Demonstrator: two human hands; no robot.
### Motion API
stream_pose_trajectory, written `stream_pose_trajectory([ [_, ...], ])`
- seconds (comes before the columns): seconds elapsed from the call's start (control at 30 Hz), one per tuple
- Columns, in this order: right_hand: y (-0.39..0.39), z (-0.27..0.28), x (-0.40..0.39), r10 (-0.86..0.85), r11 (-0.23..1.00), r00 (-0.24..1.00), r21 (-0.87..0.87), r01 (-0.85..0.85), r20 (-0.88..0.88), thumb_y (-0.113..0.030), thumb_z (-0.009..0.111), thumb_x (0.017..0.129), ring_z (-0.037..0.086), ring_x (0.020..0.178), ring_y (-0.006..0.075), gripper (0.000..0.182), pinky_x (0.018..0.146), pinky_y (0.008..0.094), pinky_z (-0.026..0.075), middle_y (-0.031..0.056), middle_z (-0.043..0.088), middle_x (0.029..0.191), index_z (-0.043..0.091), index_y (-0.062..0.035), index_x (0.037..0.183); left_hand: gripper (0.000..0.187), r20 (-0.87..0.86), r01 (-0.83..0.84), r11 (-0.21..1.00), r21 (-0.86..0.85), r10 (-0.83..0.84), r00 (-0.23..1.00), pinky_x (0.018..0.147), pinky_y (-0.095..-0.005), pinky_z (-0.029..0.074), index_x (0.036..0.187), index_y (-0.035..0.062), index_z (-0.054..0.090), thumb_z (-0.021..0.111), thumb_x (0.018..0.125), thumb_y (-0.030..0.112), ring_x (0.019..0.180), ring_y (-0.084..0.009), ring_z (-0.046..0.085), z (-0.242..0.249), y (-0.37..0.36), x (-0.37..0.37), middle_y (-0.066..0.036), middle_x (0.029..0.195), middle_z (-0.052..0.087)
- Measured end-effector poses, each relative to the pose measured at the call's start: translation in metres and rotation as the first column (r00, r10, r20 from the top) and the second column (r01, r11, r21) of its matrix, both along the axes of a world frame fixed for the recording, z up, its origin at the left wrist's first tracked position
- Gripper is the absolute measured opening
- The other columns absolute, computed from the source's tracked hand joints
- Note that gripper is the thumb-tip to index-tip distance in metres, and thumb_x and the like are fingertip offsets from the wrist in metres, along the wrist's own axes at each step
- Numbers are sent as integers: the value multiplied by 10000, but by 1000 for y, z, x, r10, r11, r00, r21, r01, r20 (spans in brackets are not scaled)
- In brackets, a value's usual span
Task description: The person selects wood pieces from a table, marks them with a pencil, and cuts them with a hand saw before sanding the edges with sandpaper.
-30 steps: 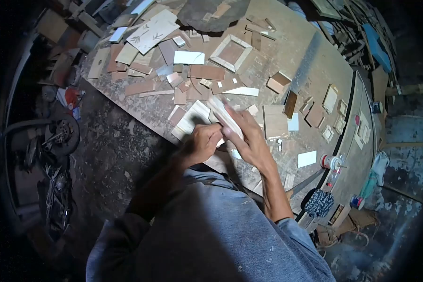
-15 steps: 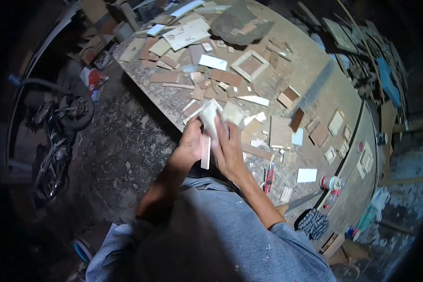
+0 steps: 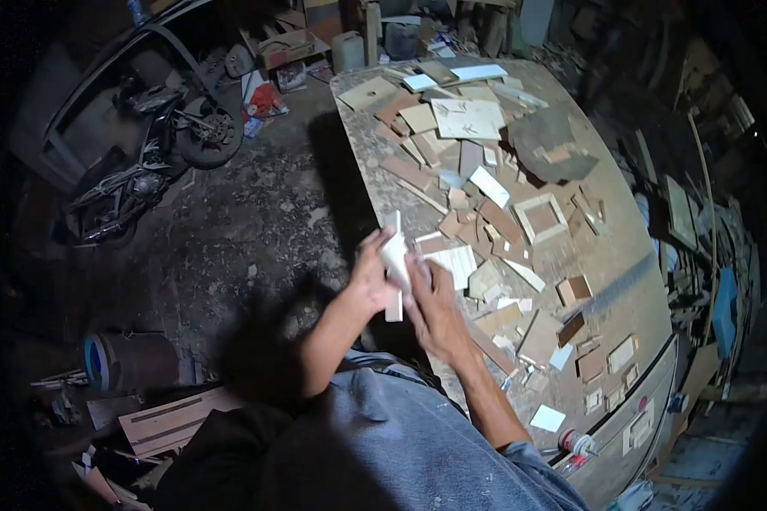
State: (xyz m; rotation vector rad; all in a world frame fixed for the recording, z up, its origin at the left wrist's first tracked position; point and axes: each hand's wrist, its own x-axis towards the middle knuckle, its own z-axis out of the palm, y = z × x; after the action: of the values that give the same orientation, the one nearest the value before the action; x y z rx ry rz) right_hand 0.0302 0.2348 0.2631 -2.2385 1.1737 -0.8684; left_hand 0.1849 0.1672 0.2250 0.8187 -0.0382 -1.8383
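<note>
In front of my body, beside the table's left edge, my left hand [image 3: 369, 274] is closed around a narrow pale wooden strip [image 3: 394, 310]. The strip stands lengthwise, its ends sticking out above and below the fingers. Across its middle lies a cream-coloured, sheet-like piece [image 3: 395, 255], whose exact kind I cannot make out. My right hand [image 3: 435, 307] is closed against this piece from the right, its fingers slightly blurred and partly hidden.
Many wood offcuts cover the worktable [image 3: 609, 221], among them a small square frame [image 3: 540, 219] and a white board [image 3: 467, 119]. A motorcycle [image 3: 149, 166] stands on the left. A bucket [image 3: 132, 362] lies at lower left, near a slatted panel [image 3: 175, 422].
My view has swung left, so the table sits further right and more floor shows. Both hands still hold the strip and the cream piece; the strip's upper end now shows above my fingers.
</note>
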Motion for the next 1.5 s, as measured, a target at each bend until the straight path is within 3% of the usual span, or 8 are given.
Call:
stream_pose_trajectory([
  [0.33, -105, 9, 112, -27, 976, 993, 216, 1, 114, -174, 535, 1024, 424, 1302, 486, 607, 1125, 493, 364, 314, 428, 1361, 330, -71, 1587, 512, -113, -37, 991, -125, 22, 993, 976, -387, 513, 1335, 40, 577, 405, 1065, 440, 1051, -247, 638, 14, -69, 100, -147, 1311, 657],
  [0.47, -129, 5, 161, -138, 964, 985, 242, 110, 102, -176, 538, 1023, 432, 1320, 454, 576, 1129, 487, 369, 295, 422, 1376, 379, -82, 1569, 792, 3, 18, 976, -216, -18, 1000, 921, -368, 529, 1326, 52, 583, 360, 991, 734, 1024, -228, 641, 14, -109, 133, -112, 1233, 683],
  [0.6, -159, 51, 184, -50, 954, 997, 291, 67, -67, -195, 560, 1018, 420, 1376, 416, 554, 1138, 471, 379, 293, 397, 1453, 421, -29, 1527, 532, -72, -26, 999, 37, 28, 997, 754, -370, 574, 1012, 139, 601, 587, 937, 666, 839, -188, 653, 3, -140, 172, -23, 932, 675],
  [0.73, -166, 154, 163, -228, 830, 945, -460, 314, 234, -194, 576, 993, 464, 1372, 393, 461, 1141, 479, 380, 267, 473, 1442, 527, -16, 1416, 588, -200, 193, 980, -42, -197, 960, 614, -339, 529, 874, 161, 552, 538, 918, 747, 665, -155, 549, 2, -164, 211, 30, 727, 510],
  [0.87, -180, 196, 178, -113, 700, 960, -665, 260, 256, -212, 565, 988, 468, 1376, 404, 396, 1152, 502, 364, 265, 504, 1431, 596, -14, 1330, 663, -174, 94, 992, -89, -108, 979, 616, -320, 508, 862, 126, 550, 493, 914, 784, 672, -156, 543, -15, -187, 227, -7, 737, 508],
  [1.07, -263, 81, 232, -183, 983, 975, 4, 184, 129, -240, 548, 981, 475, 1383, 421, 352, 1168, 535, 341, 261, 550, 1414, 699, -10, 1199, 568, 106, -85, 995, 50, 79, 991, 662, -318, 535, 1039, 163, 557, 573, 916, 717, 720, -155, 585, -10, -242, 242, -6, 859, 602],
  [1.13, -293, 29, 249, -77, 960, 981, 278, 25, 177, -269, 591, 995, 388, 1438, 444, 577, 1192, 503, 303, 272, 359, 1568, 456, -75, 1522, 577, 138, -164, 986, 33, 158, 978, 730, -331, 552, 1063, 159, 590, 586, 908, 714, 762, -150, 612, -21, -273, 240, 7, 887, 622],
  [1.5, -450, -16, 248, -423, 760, 730, 648, -37, 537, -102, 578, 993, 475, 1389, 283, 457, 1180, 381, 318, 193, 516, 1500, 568, -61, 1448, 240, 280, -137, 947, -290, 221, 934, 867, -388, 557, 1185, 96, 553, 489, 1088, 305, 970, -221, 659, -11, -427, 234, -85, 1083, 663],
])
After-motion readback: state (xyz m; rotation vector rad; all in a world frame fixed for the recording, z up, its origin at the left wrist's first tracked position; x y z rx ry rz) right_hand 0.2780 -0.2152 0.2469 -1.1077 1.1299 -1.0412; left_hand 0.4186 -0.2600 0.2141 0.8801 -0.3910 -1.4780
